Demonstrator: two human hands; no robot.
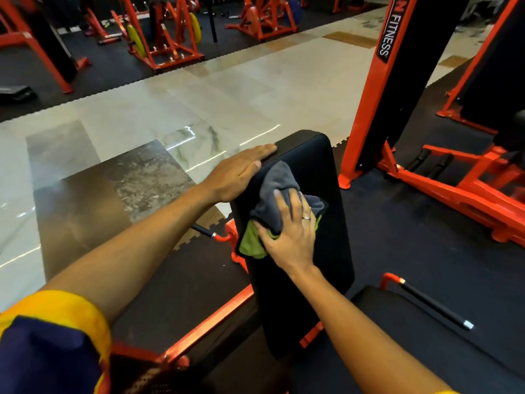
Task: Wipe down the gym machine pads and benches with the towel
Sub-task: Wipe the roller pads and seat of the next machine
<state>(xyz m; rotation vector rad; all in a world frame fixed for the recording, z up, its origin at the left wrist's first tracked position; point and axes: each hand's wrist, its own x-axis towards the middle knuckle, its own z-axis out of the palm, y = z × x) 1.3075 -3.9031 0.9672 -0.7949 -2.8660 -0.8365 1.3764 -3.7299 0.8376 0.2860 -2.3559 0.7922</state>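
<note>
Black, long and narrow, the machine pad [321,166] runs away from the camera on an orange frame [204,325]. The towel [275,180], grey with a green underside, lies bunched on the middle of the pad, toward its left edge.

- Right hand [292,231]: laid on top of the towel, fingers spread and pressing the cloth onto the pad surface. A ring [306,218] is visible on one finger.
- Left hand [238,174]: flat, fingers straight and together, resting on the pad's far left edge, just beside the towel but not touching it.

An orange upright [366,109] stands to the right on black rubber matting [412,237]. Polished stone flooring [170,109] lies to the left. A black-gripped handle [434,305] projects at lower right.
</note>
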